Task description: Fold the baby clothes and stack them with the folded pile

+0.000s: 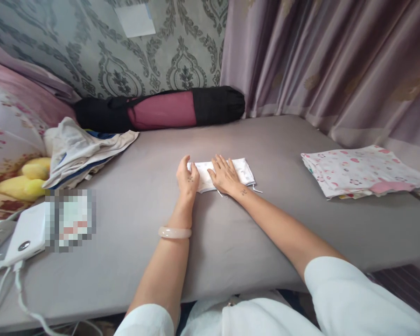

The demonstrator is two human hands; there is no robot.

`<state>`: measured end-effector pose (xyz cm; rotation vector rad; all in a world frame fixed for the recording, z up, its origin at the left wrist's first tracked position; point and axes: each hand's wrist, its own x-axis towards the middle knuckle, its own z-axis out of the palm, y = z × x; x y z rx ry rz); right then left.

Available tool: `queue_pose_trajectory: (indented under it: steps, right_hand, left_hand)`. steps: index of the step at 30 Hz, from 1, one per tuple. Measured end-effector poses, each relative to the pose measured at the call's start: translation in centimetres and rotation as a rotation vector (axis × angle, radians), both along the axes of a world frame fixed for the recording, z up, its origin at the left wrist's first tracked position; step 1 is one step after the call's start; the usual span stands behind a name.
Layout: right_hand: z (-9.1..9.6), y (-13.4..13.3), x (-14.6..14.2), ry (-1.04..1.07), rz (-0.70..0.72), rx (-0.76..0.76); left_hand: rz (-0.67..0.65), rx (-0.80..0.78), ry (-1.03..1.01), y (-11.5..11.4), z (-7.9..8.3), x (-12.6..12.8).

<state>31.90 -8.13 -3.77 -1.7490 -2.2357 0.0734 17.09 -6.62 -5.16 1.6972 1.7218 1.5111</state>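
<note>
**Grey bed (126, 261), folded cloth (244, 171) lying crosswise**

Straight ahead at mid-bed, the left hand (188, 177) and right hand (224, 175) lie flat, fingers open, gripping nothing. Both rest on the folded cloth. Its long axis runs left to right; the left hand covers its left end, the right its middle.

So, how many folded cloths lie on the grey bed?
2: a small white cloth under the left hand and right hand, and a pink-heart cloth at right. More may hide beneath it or in the crumpled heap at left.
</note>
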Motion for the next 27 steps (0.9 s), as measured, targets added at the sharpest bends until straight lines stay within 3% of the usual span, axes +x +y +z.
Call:
queue_pose_trajectory:
  steps: [6, 11, 17, 22, 24, 27]
  right_hand:
    - [0.1, 0.0, -0.2, 0.0, -0.012, -0.027]
    - [1.0, -0.4, -2.0, -0.036, 0.121, 0.012]
    - [0.1, -1.0, -3.5, -0.061, 0.194, -0.019]
    - [0.9, -0.5, -2.4, 0.085, 0.233, -0.085]
    - [1.8, 0.0, -0.8, 0.192, 0.177, -0.073]
    - [3.1, 0.8, 3.3, 0.282, -0.088, -0.062]
  left_hand:
    - [0.056, 0.003, -0.031, 0.3, -0.2, 0.0]
    - [0.052, 0.009, -0.043, 0.4, -0.3, 0.0]
    - [0.004, -0.059, -0.063, 0.1, -0.1, -0.1]
    - [0.123, -0.108, 0.058, -0.2, 0.4, -0.7]
    - [0.203, -0.185, 0.135, -0.4, 0.6, -1.2]
    - [0.288, -0.328, 0.198, -0.5, 1.0, -2.2]
